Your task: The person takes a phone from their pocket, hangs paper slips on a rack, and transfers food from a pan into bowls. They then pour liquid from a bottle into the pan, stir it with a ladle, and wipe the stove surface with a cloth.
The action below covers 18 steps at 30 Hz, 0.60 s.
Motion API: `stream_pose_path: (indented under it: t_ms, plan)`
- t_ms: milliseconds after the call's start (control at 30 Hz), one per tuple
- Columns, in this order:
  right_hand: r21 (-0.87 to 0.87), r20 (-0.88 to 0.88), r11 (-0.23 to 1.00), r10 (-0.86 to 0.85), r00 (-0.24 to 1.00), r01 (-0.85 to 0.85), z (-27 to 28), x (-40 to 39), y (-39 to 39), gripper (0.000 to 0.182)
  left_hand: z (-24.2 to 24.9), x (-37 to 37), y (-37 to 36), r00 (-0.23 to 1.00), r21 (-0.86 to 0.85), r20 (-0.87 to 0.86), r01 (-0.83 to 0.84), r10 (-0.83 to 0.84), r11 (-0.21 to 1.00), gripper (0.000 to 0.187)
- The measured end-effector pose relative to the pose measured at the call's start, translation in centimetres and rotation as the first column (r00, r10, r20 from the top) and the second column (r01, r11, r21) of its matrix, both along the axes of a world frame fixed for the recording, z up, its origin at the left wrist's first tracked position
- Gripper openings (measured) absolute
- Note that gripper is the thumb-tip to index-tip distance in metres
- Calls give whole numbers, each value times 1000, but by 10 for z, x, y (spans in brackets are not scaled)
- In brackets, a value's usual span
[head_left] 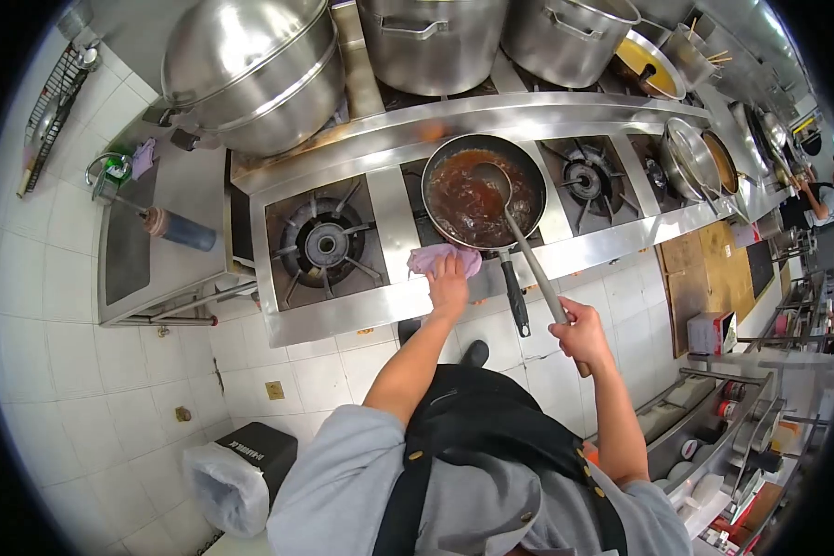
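Note:
A black frying pan with dark red-brown sauce [459, 208] sits on a burner, its black handle [513, 296] pointing toward me. The bowl of a long metal ladle [534, 264] is in the sauce. My right hand [580, 332] is closed around the ladle's handle near its lower end. On the stove's front edge, just left of the pan's handle, lies a pink cloth [445, 260]. My left hand [448, 285] rests on this cloth with its fingers spread out, below the pan's rim.
Bare burners [325, 243] [587, 176] flank the pan. Large steel pots [433, 46] stand behind. A sauce bottle [183, 230] is on the left counter, a bin [227, 489] on the floor at lower left. At far right, another person [823, 202] is partly visible.

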State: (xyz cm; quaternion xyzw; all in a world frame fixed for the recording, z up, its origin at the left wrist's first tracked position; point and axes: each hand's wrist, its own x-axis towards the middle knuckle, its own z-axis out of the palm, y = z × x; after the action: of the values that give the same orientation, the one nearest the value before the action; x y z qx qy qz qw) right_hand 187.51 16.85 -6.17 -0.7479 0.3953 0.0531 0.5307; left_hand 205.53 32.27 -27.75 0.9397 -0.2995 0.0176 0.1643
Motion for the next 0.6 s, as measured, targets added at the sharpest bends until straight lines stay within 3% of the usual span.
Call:
stream_pose_path:
  t_ms: [33, 100, 133, 167, 200, 267, 333, 367, 433, 467, 533, 600]
  plan:
    - [2, -11, 1000, 7, 1000, -7, 2, -3, 3, 56, -1, 8, 5, 996, -40, -85, 7, -10, 999, 38]
    - [-8, -15, 1000, 25, 1000, -26, 3, -5, 0, 56, 20, 31, 42, 995, -426, -96, -62, 23, 903, 30]
    - [-43, -23, 998, 51, 998, -52, -1, -4, -2, 55, 24, 51, 65, 993, -541, -93, -117, 79, 833, 24]
    - [-70, -46, 995, 70, 996, -73, -4, -10, 2, 54, 39, 73, 83, 962, -458, -68, -266, 265, 848, 26]
    - [-68, -56, 995, 65, 996, -69, -3, -16, 7, 54, 55, 111, 98, 952, -448, -177, -304, 249, 841, 36]
    - [-300, -17, 948, 111, 994, -111, 3, -16, 15, 53, 81, 183, 99, 968, -491, 85, -164, 235, 856, 39]
    - [-347, -46, 930, 111, 993, -120, 10, -14, 21, 53, 105, 234, 76, 991, -468, 53, -86, 126, 880, 36]
    - [-406, -61, 905, 113, 992, -129, 13, -12, 23, 53, 94, 255, 63, 991, -476, 45, -89, 125, 875, 36]
    - [-486, -60, 865, 110, 992, -125, 15, -6, 25, 53, 43, 290, 39, 989, -76, 16, 146, -145, 986, 46]
    - [-490, -65, 862, 113, 992, -130, 11, -5, 24, 53, -7, 303, 29, 970, 35, -189, 160, -150, 987, 49]
    - [-512, -17, 851, 128, 992, -118, 5, -4, 18, 56, 4, 270, 27, 978, -43, -205, 31, -39, 999, 49]
    - [-518, -12, 848, 124, 992, -112, 14, 1, 22, 56, -9, 226, 49, 973, -117, -149, 159, -175, 980, 48]
